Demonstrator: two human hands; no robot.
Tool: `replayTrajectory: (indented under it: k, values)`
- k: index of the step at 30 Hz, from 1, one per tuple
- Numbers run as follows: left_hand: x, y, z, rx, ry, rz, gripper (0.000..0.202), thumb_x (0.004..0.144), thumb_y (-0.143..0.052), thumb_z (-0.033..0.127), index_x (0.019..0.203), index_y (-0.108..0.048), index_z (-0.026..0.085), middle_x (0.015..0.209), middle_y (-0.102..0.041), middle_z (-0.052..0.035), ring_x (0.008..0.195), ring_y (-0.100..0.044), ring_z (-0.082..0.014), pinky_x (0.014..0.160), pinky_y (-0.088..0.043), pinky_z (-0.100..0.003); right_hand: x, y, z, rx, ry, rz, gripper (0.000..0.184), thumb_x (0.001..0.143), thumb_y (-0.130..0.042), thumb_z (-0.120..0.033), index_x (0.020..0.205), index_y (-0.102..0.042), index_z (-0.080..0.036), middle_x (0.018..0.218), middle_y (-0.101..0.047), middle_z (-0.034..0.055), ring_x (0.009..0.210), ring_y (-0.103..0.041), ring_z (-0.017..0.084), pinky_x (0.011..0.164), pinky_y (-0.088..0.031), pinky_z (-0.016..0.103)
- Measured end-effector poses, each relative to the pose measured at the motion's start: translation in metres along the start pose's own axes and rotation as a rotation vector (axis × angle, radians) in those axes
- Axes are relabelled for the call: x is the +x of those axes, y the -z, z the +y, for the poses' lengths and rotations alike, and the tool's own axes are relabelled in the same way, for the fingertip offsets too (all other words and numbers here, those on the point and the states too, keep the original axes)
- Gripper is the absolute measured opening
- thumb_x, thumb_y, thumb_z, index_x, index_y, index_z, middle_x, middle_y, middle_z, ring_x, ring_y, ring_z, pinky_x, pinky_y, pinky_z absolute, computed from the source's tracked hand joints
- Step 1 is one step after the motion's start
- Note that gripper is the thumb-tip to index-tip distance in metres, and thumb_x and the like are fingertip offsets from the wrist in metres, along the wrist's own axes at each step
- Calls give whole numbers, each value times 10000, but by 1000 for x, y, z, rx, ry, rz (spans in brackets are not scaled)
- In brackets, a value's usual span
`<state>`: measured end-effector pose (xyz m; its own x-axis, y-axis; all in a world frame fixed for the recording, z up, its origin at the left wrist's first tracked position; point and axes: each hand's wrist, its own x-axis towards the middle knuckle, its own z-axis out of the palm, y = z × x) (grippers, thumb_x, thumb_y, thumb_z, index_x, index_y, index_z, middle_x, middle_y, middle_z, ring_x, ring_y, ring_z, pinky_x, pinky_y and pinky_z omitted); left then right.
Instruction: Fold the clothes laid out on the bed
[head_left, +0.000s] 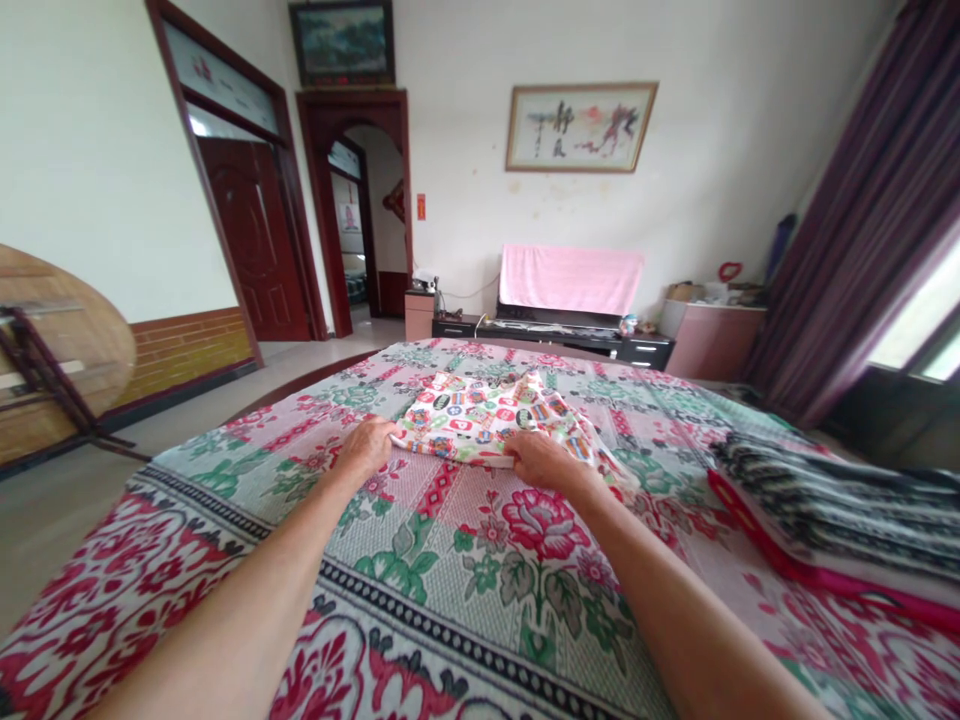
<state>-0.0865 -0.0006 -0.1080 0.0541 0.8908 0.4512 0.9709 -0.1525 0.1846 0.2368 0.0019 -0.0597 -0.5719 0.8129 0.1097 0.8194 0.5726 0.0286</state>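
Observation:
A small garment of white cloth with a colourful print (480,412) lies partly folded on a bed covered by a red, green and white floral bedspread (465,560). My left hand (367,445) pinches the garment's near left corner with its fingers closed. My right hand (541,462) grips the near edge of the same garment a little to the right, fingers closed on the hem. Both arms reach forward from the bottom of the view.
A folded dark striped blanket with red trim (832,505) lies on the bed's right side. Past the bed stand a low black TV cabinet with a pink cloth over it (571,280), a pink cupboard (712,335) and purple curtains (862,220). A folded round wooden table (60,340) leans at left.

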Motion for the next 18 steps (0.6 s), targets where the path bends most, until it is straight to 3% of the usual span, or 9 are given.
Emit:
replayTrajectory:
  k: [7, 11, 16, 18]
  values:
    - [-1, 12, 2, 68, 101, 56, 403, 799, -382, 170, 904, -766, 236, 916, -700, -73, 875, -633, -214, 841, -463, -299, -2, 6, 1, 50, 9, -50, 283, 708, -472, -78, 837, -710, -158, 795, -678, 68, 752, -580, 152, 625, -335, 241]
    - [-3, 15, 0, 97, 144, 50, 387, 807, -393, 214, 855, -774, 264, 919, -699, -66, 844, -636, -210, 788, -473, -293, -5, 12, -5, 109, 38, -174, 263, 669, -518, -95, 809, -724, -179, 702, -664, 25, 647, -556, 132, 563, -326, 225]
    - [-5, 15, 1, 119, 170, 1, 352, 798, -422, 242, 820, -771, 275, 896, -699, -61, 826, -636, -217, 740, -475, -293, -3, 18, -5, 180, 13, -298, 232, 657, -585, -134, 827, -733, -189, 709, -671, 4, 602, -543, 111, 527, -326, 200]
    - [-4, 16, 3, 119, 184, 6, 342, 790, -427, 226, 793, -767, 267, 911, -703, -58, 835, -637, -216, 741, -474, -289, -3, 23, 6, 269, 2, -272, 226, 682, -598, -172, 861, -735, -195, 751, -688, 1, 637, -563, 111, 540, -342, 188]
